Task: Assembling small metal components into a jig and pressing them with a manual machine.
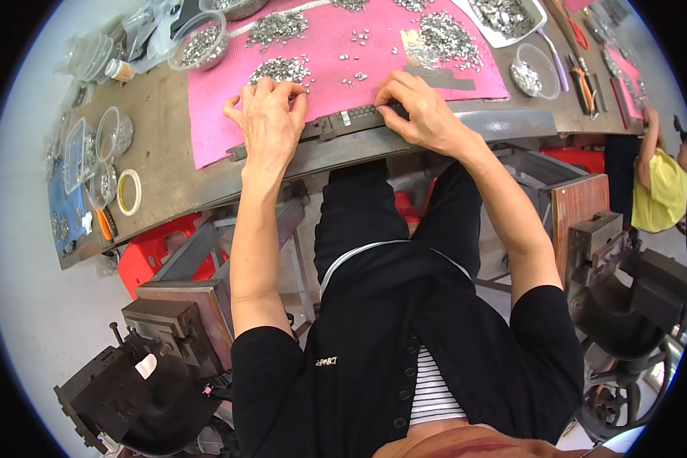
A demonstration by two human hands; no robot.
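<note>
My left hand (271,120) is bent over the table's near edge, beside a pile of small shiny metal pieces (280,69). Its thumb and forefinger come together, and whatever lies between them is too small to make out. A long dark metal bar fixture (330,126) runs along the edge between my hands, with a small bright piece (346,118) on it. At the fixture's right part, my right hand (421,114) has its thumb and forefinger pinched low against the bar. What those fingertips grip is hidden.
A pink mat (214,114) carries more piles of metal pieces (446,42). Plastic tubs (200,46) and a tape roll (129,191) stand left; a white tray (504,37), a clear cup (533,72) and orange-handled pliers (582,90) lie right. A person in yellow (660,191) works far right.
</note>
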